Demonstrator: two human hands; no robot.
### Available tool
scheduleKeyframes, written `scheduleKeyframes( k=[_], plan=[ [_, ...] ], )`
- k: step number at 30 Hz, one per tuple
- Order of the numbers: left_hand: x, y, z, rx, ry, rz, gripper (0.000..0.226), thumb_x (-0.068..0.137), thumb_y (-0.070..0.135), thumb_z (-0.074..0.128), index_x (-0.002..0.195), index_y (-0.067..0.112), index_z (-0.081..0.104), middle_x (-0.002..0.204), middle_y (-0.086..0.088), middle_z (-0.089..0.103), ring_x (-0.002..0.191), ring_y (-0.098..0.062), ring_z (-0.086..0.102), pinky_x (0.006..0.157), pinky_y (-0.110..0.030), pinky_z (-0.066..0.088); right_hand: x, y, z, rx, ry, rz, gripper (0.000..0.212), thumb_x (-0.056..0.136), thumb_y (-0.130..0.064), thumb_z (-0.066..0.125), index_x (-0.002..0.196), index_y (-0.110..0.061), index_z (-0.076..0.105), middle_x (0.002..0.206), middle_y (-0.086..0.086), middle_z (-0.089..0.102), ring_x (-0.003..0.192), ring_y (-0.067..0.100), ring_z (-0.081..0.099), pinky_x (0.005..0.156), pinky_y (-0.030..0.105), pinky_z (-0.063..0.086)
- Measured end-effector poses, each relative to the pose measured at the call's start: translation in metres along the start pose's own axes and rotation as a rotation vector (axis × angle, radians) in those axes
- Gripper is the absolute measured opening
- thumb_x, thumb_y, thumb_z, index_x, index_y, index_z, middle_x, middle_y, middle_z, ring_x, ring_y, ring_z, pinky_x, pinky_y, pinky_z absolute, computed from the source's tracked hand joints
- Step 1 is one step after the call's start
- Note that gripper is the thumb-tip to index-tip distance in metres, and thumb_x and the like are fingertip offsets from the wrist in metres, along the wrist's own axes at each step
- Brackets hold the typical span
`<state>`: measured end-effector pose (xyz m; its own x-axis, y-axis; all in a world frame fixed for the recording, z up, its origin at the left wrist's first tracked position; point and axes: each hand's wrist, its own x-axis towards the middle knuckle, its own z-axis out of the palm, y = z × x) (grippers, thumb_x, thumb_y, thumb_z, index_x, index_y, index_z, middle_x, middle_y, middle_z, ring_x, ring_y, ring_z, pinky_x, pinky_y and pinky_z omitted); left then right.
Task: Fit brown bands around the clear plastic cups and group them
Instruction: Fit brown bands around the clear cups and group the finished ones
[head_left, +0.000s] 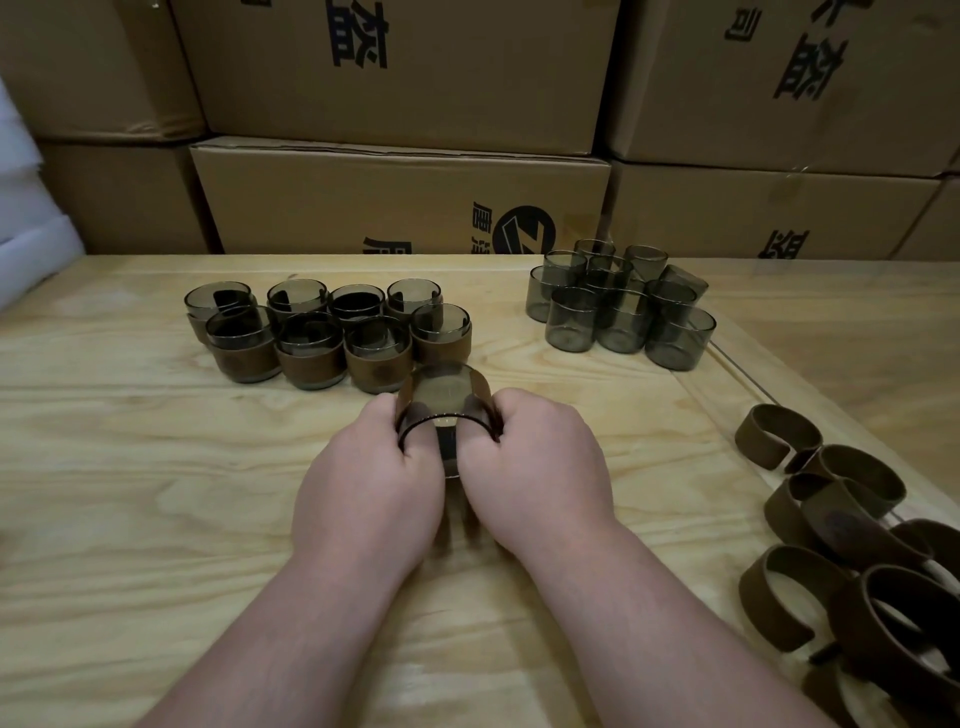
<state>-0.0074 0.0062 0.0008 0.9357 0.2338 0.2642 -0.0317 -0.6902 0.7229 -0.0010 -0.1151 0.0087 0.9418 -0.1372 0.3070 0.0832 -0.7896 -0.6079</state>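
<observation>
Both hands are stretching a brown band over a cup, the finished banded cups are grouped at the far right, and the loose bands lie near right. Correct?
Not quite. The head view shows the brown-banded smoky clear plastic cups grouped far left; the far-right group is unbanded cups.

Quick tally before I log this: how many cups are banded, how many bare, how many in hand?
Banded cups, left group: 8
Bare cups, right group: about 10; the rear ones overlap
Cup in hand, band going on, left hand and right hand: 1
Total: about 19
</observation>
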Motion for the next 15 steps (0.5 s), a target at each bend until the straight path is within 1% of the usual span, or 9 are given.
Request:
scheduleKeyframes(
  k=[3, 6, 9, 13, 15],
  plan=[
    [-0.0017, 0.0002, -0.0008, -0.026, -0.001, 0.019, 0.028, 0.092, 0.043, 0.032, 0.084, 0.027, 0.053, 0.076, 0.009, 0.060, 0.080, -0.028, 0.056, 0.066, -0.040, 0.040, -0.0010, -0.0008, -0.0008, -0.003, -0.011, 0.035, 0.033, 0.076, -0.053, 0.037, 0.066, -0.023, 0.046, 0.061, -0.007, 0.054, 0.057, 0.013, 0.049, 0.049, 0.029, 0.028],
    [-0.0016, -0.0017, -0.0006, -0.019, 0.003, 0.032, 0.024, 0.092, 0.040, 0.034, 0.088, 0.028, 0.055, 0.077, 0.009, 0.060, 0.080, -0.028, 0.055, 0.065, -0.039, 0.039, 0.0002, 0.0004, -0.0013, 0.009, -0.057, 0.021, 0.029, 0.075, -0.048, 0.037, 0.066, -0.022, 0.048, 0.063, -0.007, 0.055, 0.059, 0.015, 0.050, 0.050, 0.030, 0.029],
    [-0.0008, -0.0034, 0.0003, -0.012, 0.014, 0.028, 0.019, 0.095, 0.037, 0.038, 0.085, 0.028, 0.052, 0.074, 0.009, 0.059, 0.076, -0.026, 0.054, 0.060, -0.038, 0.035, 0.0013, 0.0006, -0.0011, 0.038, -0.043, -0.002, 0.027, 0.075, -0.045, 0.040, 0.065, -0.021, 0.048, 0.062, -0.006, 0.056, 0.060, 0.018, 0.051, 0.050, 0.031, 0.031],
    [-0.0006, -0.0040, 0.0015, -0.020, 0.026, 0.023, 0.017, 0.096, 0.033, 0.042, 0.084, 0.028, 0.053, 0.073, 0.011, 0.057, 0.076, -0.027, 0.052, 0.061, -0.037, 0.034, 0.0006, 0.0011, -0.0013, 0.048, -0.017, -0.015, 0.027, 0.074, -0.044, 0.042, 0.062, -0.020, 0.047, 0.060, -0.005, 0.054, 0.059, 0.017, 0.050, 0.049, 0.030, 0.029],
    [-0.0005, -0.0033, 0.0014, -0.024, 0.027, 0.033, 0.018, 0.096, 0.033, 0.042, 0.085, 0.028, 0.054, 0.073, 0.011, 0.058, 0.076, -0.026, 0.052, 0.061, -0.037, 0.034, 0.0004, 0.0013, -0.0010, 0.049, -0.013, -0.020, 0.027, 0.074, -0.043, 0.042, 0.062, -0.020, 0.048, 0.060, -0.005, 0.054, 0.059, 0.018, 0.051, 0.049, 0.031, 0.030]
  ],
)
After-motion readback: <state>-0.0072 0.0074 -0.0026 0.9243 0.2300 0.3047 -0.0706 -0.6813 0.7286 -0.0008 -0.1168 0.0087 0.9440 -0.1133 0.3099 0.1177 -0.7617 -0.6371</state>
